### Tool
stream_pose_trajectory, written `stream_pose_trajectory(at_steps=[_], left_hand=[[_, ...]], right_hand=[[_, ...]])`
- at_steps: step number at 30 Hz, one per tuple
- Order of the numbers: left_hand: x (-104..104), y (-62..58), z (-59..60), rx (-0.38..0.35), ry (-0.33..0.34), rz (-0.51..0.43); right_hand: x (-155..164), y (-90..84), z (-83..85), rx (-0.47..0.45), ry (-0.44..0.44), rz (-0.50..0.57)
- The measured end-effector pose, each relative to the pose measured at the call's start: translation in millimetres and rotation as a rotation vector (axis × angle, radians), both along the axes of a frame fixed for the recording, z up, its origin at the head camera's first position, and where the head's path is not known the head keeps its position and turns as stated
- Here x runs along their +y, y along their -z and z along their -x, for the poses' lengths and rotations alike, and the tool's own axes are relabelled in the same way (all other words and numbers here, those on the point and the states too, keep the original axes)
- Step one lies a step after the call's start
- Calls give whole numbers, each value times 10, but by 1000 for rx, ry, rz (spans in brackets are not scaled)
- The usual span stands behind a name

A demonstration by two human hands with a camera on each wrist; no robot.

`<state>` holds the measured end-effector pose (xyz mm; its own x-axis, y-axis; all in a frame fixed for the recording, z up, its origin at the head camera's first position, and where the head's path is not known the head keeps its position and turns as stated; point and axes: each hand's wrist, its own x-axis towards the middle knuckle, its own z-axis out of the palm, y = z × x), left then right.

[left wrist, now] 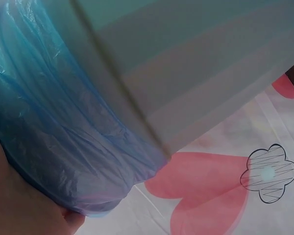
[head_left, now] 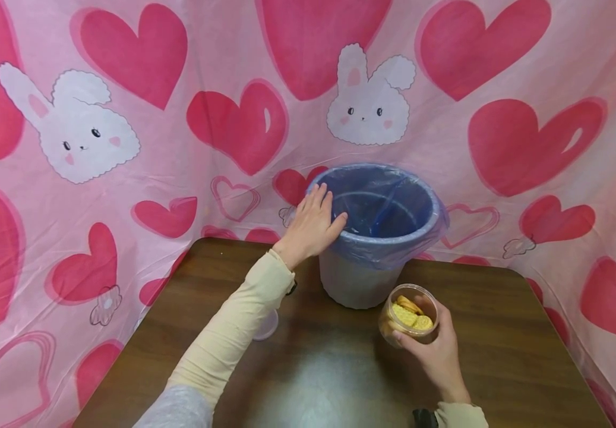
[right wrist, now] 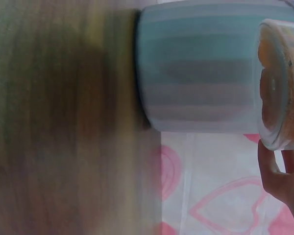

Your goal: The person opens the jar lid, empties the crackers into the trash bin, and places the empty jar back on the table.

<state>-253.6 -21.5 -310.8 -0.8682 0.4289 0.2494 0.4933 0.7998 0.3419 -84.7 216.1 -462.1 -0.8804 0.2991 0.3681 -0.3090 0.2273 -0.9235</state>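
Note:
In the head view, my left hand (head_left: pixel 314 226) rests on the near-left rim of a trash can (head_left: pixel 353 279), its fingers extended. A blue plastic bag (head_left: pixel 417 252) lines the can and folds down over its rim. The left wrist view shows the bag's folded edge (left wrist: pixel 83 161) right beside my hand (left wrist: pixel 24 196). My right hand (head_left: pixel 438 351) grips a clear plastic jar (head_left: pixel 390 333), tilted, its mouth uncovered. Round yellow-orange crackers (head_left: pixel 411 315) lie inside. The jar (right wrist: pixel 269 88) is raised off the tabletop in front of the can in the right wrist view.
A round translucent pinkish lid (head_left: pixel 267 327) lies on the brown wooden table (head_left: pixel 308 380), partly behind my left forearm. A pink cloth backdrop (head_left: pixel 297 137) with hearts and rabbits hangs close behind the table and along its sides.

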Motion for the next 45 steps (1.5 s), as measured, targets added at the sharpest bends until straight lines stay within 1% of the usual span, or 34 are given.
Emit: stream_pose_trajectory(at_steps=[5,11,18,29,33,37,45], left_hand=[[15,-5,2,7,-21,12],[15,-8,-10,-21,-45,-9],[4,-11,-17,-23,-47,-9],[-2,-18,-15,-2,-50,17],[-2,-20,-20,-9,-51,21],[-1,-16,-21,-18,-52,24],[7,-19,-27,-25,-48,20]], right_hand=[[44,-84,22,6,37,-5],[90,-186,50,24,64,-2],[135,-294,63,34,93,-2],[217,-455,102,93,130,-31],[245,-496,117,113,138,-48],[261,-538,122,114,143,-57],[291,-619,158,127,164,-55]])
